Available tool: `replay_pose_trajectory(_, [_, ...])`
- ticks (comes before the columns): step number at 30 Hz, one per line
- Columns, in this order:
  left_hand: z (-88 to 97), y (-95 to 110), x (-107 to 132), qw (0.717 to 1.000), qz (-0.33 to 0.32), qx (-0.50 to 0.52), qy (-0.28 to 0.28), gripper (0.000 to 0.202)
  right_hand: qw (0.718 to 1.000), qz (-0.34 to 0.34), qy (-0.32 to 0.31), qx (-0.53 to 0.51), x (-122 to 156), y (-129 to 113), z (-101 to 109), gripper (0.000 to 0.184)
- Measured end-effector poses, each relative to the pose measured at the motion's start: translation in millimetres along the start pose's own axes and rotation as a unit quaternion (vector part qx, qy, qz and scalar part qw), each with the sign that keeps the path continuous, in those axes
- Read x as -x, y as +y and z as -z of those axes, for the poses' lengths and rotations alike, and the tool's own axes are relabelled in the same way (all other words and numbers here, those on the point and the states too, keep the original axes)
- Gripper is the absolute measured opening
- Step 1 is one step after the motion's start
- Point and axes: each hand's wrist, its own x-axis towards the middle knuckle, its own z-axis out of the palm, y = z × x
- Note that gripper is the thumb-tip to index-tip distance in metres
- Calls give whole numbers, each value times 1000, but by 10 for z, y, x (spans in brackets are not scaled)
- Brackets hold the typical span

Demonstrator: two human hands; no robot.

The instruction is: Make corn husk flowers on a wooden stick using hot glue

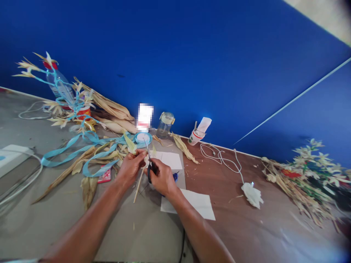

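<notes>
Evidently, the left hand [131,165] pinches a pale husk piece [129,143], while the right hand [163,177] curls closed around dark-handled scissors [149,172] beside it.

Wall [192,54]: we are facing deep blue running across the back.
Strip [301,95]: we are seeing a thin pale line slanting at right.
Patch [326,18]: we are glimpsing something pale and blurred, upper right.
Tabletop [233,233]: we are looking down on grey at left, brown at right.
Glare [315,239]: we are catching bluish white, lower right.
</notes>
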Motion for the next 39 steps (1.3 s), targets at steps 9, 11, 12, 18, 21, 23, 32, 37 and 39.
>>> replay_pose_trajectory(9, [6,-10,4,1000,-6,-17,3,24,1000,11,-2,6,-3,0,10,26])
replay_pose_trajectory(11, [2,-5,9,1000,-4,-19,5,23,1000,10,-2,-3,-4,-2,6,25])
replay_pose_trajectory(12, [0,-3,12,1000,-2,-19,5,23,1000,9,-2,-7,-4,-3,3,24])
replay_pose_trajectory(18, [17,-10,5,1000,3,-13,-2,22,1000,2,-2,-21,-10,16,-22,24])
replay_pose_trajectory(21, [26,-14,-3,1000,0,-17,-1,23,1000,-1,0,-21,-6,31,-29,24])
replay_pose_trajectory(23, [27,-19,-9,1000,-3,-18,-1,23,1000,-2,-2,-21,0,32,-29,24])
replay_pose_trajectory(32, [28,-53,-26,1000,-6,-7,-5,22,999,-3,-14,-48,20,1,-38,27])
replay_pose_trajectory(37, [20,-40,-13,1000,-9,-7,-10,21,999,-6,-9,-45,19,9,-44,28])
replay_pose_trajectory(39, [17,-39,-14,1000,-9,-7,-10,21,999,-8,-6,-41,19,6,-47,28])
